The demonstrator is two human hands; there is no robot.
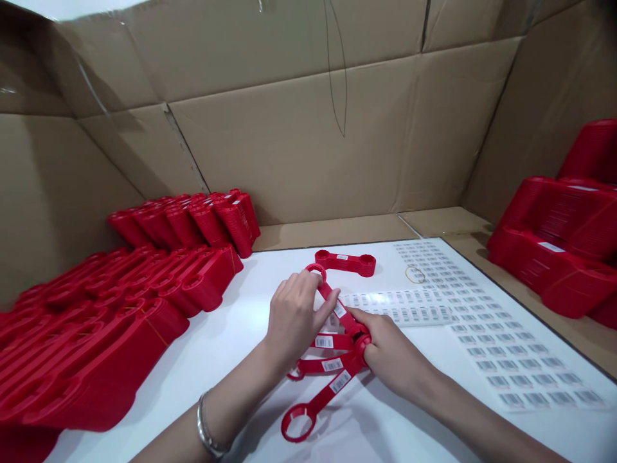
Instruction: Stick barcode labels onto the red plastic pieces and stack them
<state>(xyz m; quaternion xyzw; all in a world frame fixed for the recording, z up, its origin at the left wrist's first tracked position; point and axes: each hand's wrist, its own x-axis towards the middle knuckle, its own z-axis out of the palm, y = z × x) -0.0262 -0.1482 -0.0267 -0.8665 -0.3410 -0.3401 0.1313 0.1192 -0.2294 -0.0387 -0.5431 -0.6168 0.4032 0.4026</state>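
Several flat red plastic pieces with a ring at each end (321, 366) fan out above the white table, each with a white barcode sticker on its bar. My right hand (390, 354) is closed round their gathered ring ends on the right. At the upper end of the topmost piece, my left hand (295, 308) has its fingers bent over the bar near the ring, thumb on the near side. The lowest piece points toward me, its open ring hanging free. Just beyond my hands lies a small stack of the same red pieces (344, 260).
Sheets of barcode stickers (482, 334) cover the table's right side, with a rubber band (415, 274) on them. Bundled red stacks (144, 321) crowd the left; more red bundles (554, 238) are piled at right. Cardboard walls (299, 148) enclose the back and sides.
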